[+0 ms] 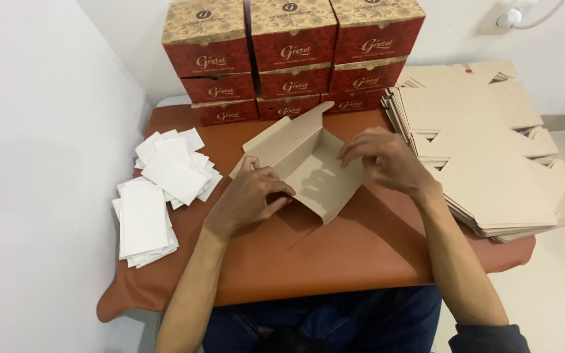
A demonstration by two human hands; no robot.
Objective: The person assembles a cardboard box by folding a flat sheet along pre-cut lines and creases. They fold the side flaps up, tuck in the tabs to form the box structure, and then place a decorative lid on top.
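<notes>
Far left on the brown worktop [335, 261] lie two loose heaps of white paper sheets [158, 189], one nearer the person and one fanned out just behind it. Next comes the left hand [246, 199], its grip curled shut on the near left wall of the half-folded cardboard box [308, 167], thumb on the inside and fingers wrapped over the outside edge. The box sits at the middle of the worktop, plain side up, open at the top with one long flap standing back toward the wall. The right hand [384, 160] is on the box's right wall, fingers bent over the rim and pinching it (how tightly, I cannot tell). Behind the box stands a stack of red and gold printed boxes [292, 59], three across and three high. Far right, a thick pile of flat cardboard blanks [492, 157] overhangs the worktop edge.
</notes>
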